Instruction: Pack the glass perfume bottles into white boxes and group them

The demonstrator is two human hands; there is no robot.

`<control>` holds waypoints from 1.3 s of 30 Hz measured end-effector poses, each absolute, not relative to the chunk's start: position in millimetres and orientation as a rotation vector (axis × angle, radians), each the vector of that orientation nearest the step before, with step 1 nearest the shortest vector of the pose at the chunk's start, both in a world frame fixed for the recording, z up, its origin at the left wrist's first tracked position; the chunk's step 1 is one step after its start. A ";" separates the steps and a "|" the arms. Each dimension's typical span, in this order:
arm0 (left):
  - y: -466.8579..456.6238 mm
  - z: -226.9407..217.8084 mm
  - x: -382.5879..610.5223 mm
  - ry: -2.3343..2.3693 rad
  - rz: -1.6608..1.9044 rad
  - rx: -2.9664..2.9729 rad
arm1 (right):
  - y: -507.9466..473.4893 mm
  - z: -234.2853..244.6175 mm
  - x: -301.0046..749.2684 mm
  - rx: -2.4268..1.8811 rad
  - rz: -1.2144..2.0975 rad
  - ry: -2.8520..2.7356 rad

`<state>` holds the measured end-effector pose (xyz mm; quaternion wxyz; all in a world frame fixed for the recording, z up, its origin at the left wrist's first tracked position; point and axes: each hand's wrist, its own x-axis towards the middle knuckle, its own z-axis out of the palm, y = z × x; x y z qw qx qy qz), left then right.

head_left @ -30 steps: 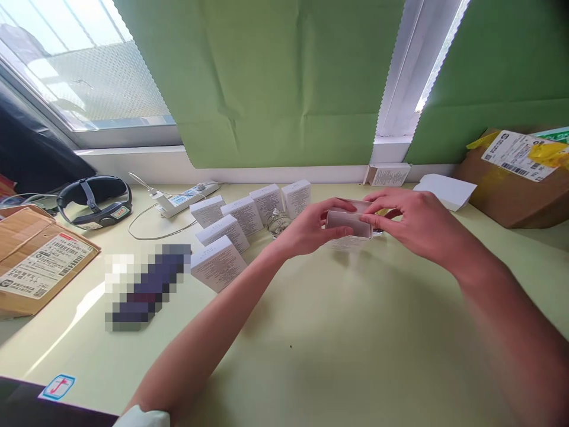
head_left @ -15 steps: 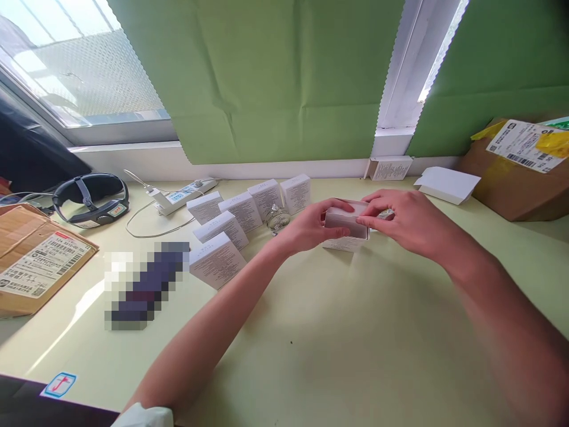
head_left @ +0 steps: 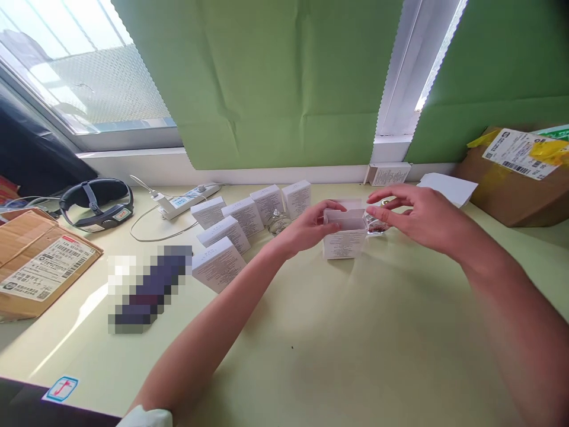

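Note:
A small white printed carton point(head_left: 344, 244) stands upright on the table, its top open. My left hand point(head_left: 306, 228) grips it from the left, thumb along the near side and fingers over the far side. Just right of the carton is a small clear glass bottle point(head_left: 376, 225) with a gold-coloured top. My right hand point(head_left: 411, 210) hovers over this bottle with thumb and fingers apart; whether a fingertip touches it I cannot tell. Another clear glass bottle point(head_left: 278, 222) stands left of my left hand, partly hidden by it.
Several white cartons point(head_left: 242, 216) stand to the left, with a power strip point(head_left: 186, 201) behind them. A black headset point(head_left: 95, 204) and a cardboard parcel point(head_left: 44, 261) lie at far left. At the right are a white carton piece point(head_left: 448, 187) and a large brown box point(head_left: 502, 190).
My right hand has left the carton's top and moved right, over the glass bottle. The carton's opening now shows, and my left hand still holds it.

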<state>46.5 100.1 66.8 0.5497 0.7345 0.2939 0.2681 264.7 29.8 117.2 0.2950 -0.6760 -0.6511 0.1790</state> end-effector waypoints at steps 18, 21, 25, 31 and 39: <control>105.7 68.0 41.5 0.776 0.589 1.652 | 40.5 104.6 264.1 -1.708 0.805 -1.620; 105.9 70.4 40.4 0.737 0.622 1.662 | 44.7 106.6 287.6 -1.678 0.621 -1.451; 105.6 72.5 39.1 0.684 0.599 1.720 | 59.5 80.7 326.9 -1.750 0.378 -1.534; 104.0 69.9 41.7 0.599 0.675 1.699 | 84.8 21.8 343.8 -1.778 0.614 -1.776; 104.3 62.7 44.8 0.669 0.653 1.635 | 78.5 42.4 339.6 -1.872 0.566 -1.749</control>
